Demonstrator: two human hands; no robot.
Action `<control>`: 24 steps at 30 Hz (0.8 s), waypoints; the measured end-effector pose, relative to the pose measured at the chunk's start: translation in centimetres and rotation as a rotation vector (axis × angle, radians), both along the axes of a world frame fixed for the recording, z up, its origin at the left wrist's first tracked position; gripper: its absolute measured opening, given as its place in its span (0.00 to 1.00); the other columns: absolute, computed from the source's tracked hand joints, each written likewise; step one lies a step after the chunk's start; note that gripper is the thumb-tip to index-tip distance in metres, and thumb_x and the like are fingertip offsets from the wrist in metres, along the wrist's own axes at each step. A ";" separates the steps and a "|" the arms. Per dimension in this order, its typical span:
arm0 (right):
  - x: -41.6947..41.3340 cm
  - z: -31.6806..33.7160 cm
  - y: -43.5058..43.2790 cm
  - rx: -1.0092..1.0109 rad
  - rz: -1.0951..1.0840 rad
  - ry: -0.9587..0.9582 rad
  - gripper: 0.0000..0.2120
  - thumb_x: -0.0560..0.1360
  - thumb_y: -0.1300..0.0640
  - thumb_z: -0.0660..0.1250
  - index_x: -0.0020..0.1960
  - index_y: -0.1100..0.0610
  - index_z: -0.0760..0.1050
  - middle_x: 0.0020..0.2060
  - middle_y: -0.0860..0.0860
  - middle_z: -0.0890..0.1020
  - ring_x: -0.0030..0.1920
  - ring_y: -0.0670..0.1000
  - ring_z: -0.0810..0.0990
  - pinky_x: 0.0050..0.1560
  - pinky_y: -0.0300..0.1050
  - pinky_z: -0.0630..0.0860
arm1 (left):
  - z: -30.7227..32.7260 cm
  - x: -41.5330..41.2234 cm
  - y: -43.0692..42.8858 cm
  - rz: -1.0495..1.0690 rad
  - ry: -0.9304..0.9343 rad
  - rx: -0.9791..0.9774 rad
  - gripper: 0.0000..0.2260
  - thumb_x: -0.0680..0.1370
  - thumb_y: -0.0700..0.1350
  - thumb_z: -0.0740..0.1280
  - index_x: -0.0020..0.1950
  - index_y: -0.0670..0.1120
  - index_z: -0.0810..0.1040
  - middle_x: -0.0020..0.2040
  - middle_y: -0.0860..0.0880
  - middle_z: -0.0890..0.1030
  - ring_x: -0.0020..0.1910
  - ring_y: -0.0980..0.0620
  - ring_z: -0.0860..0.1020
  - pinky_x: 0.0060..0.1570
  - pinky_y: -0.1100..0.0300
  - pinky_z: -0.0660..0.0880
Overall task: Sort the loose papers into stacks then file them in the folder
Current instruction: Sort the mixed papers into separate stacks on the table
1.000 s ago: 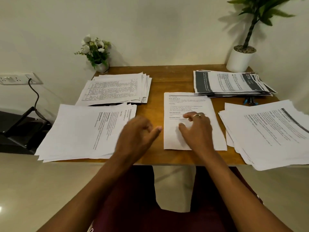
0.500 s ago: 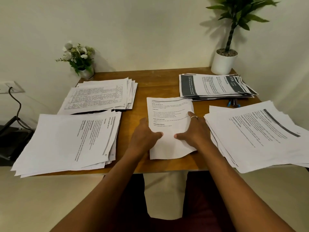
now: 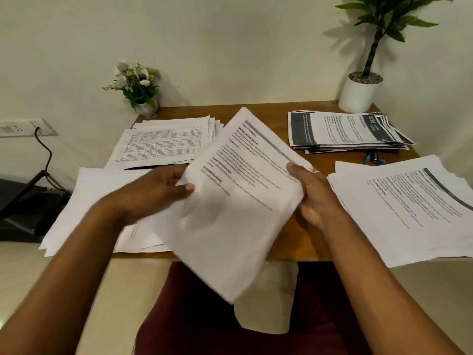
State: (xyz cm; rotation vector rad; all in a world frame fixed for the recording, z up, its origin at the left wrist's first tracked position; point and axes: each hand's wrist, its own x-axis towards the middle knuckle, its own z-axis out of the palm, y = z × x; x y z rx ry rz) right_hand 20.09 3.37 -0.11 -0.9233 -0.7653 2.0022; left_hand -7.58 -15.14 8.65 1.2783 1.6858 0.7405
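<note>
I hold a thin printed sheaf of papers (image 3: 238, 201) lifted off the wooden table (image 3: 279, 111), tilted with its top toward the far left. My left hand (image 3: 158, 187) grips its left edge and my right hand (image 3: 312, 196) grips its right edge. Other stacks lie on the table: a near-left stack (image 3: 84, 201) partly hidden by my left arm, a far-left stack with tables (image 3: 163, 142), a far-right stack with dark bands (image 3: 343, 131), and a near-right stack (image 3: 409, 208). No folder is clearly visible.
A small flower pot (image 3: 139, 90) stands at the table's back left, a tall potted plant (image 3: 363, 90) at the back right. Blue-tipped pens (image 3: 373, 157) lie under the far-right stack's edge. A wall socket with cable (image 3: 38, 129) and a black object (image 3: 28, 203) sit to the left.
Both hands closed on the centre sheets, lifted them off the table toward me and turned them at an angle. The other stacks stayed put.
</note>
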 end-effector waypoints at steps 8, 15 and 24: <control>-5.5 1.5 -4.7 0.181 0.299 -0.216 0.26 0.72 0.71 0.74 0.64 0.49 0.75 0.53 0.57 0.87 0.50 0.59 0.87 0.34 0.50 0.84 | 1.3 -10.5 -1.4 -0.016 0.485 -0.168 0.16 0.82 0.41 0.67 0.57 0.64 0.83 0.59 0.56 0.84 0.55 0.53 0.82 0.61 0.51 0.76; -11.7 -0.3 -11.3 0.323 0.567 -0.346 0.08 0.77 0.68 0.70 0.52 0.57 0.81 0.53 0.60 0.84 0.41 0.55 0.86 0.29 0.45 0.81 | -0.1 -15.2 1.1 0.145 1.000 -0.118 0.20 0.78 0.35 0.64 0.67 0.52 0.81 0.64 0.44 0.81 0.60 0.41 0.77 0.52 0.54 0.70; -12.8 -1.5 -12.4 0.505 0.716 -0.545 0.12 0.78 0.54 0.72 0.61 0.50 0.79 0.47 0.54 0.87 0.27 0.43 0.76 0.26 0.36 0.72 | -6.2 -11.3 -0.3 0.203 1.249 0.050 0.29 0.75 0.45 0.75 0.76 0.51 0.71 0.74 0.43 0.70 0.73 0.36 0.66 0.73 0.34 0.57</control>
